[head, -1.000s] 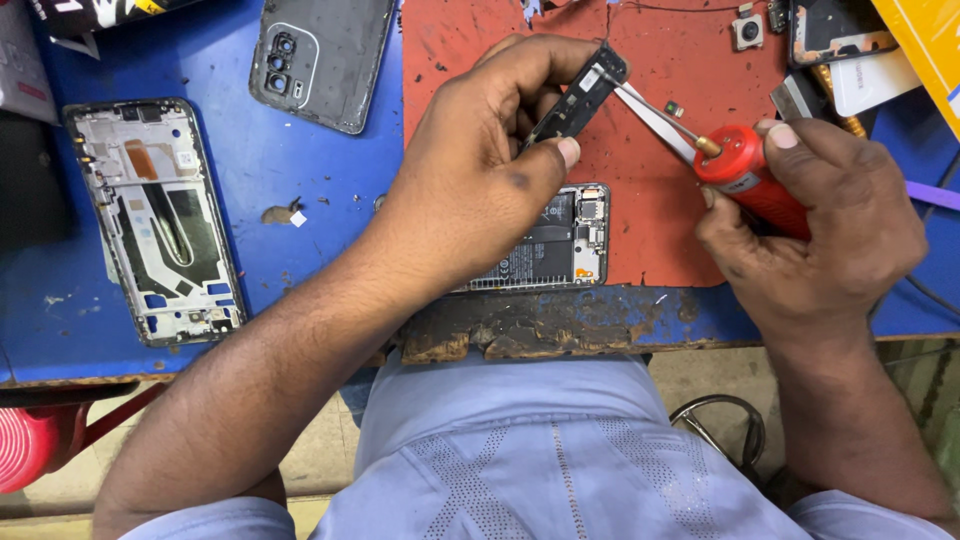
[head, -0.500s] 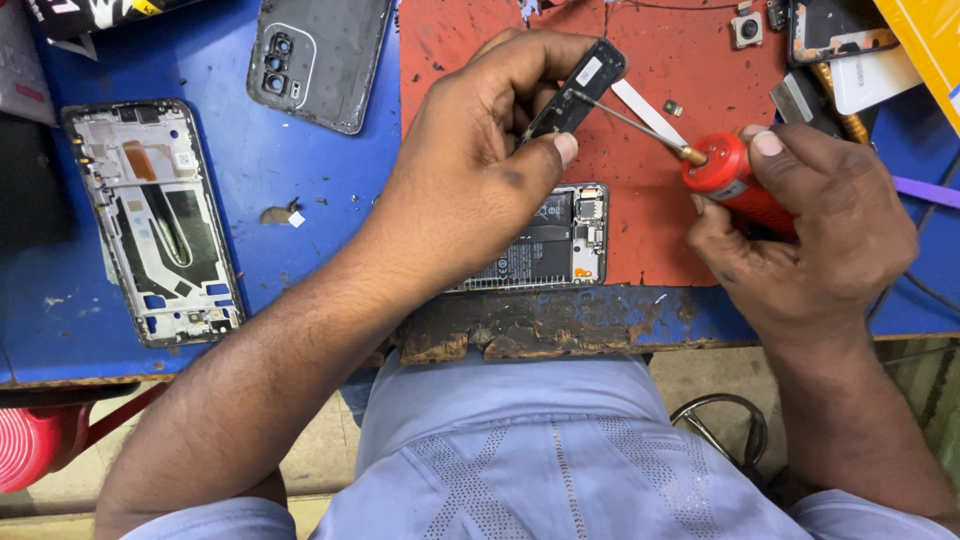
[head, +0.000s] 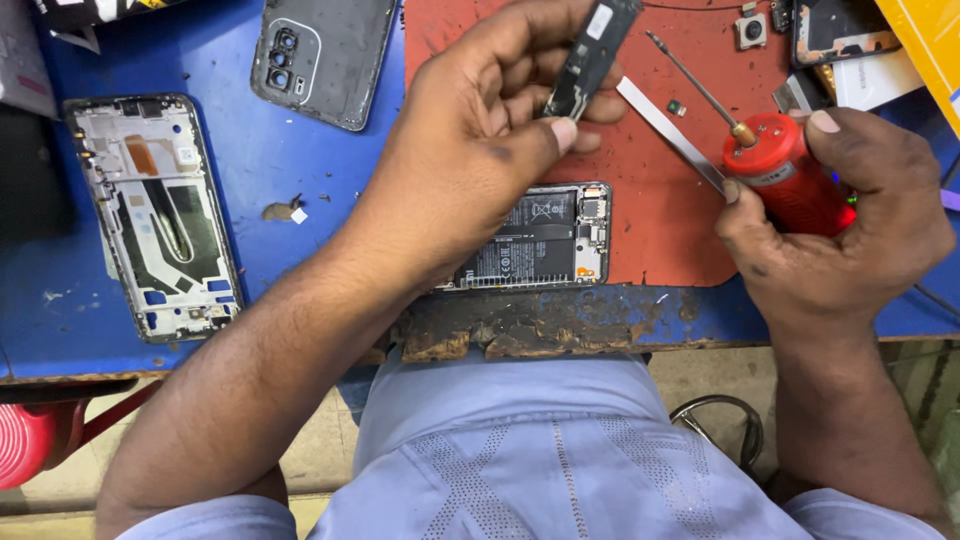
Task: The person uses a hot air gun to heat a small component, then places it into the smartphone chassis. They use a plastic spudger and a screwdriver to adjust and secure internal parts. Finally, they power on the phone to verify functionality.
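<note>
A single head-mounted camera covers the scene; there is no second view. It looks steeply down over the wearer's torso onto the front edge of the blue workbench (head: 250, 190), from close range. The lens faces away from the body, so the far side of the bench lies at the top of the frame. The red work mat (head: 680, 220) sits centre-right. Both forearms enter from the bottom corners, and the wearer's light-blue shirt (head: 520, 450) fills the lower centre.

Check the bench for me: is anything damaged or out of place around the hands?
Yes. The front edge of the bench, just below the opened phone, is charred and crumbling, its blue surface broken away. Small scraps lie loose on the blue mat beside the bare phone frame.
</note>
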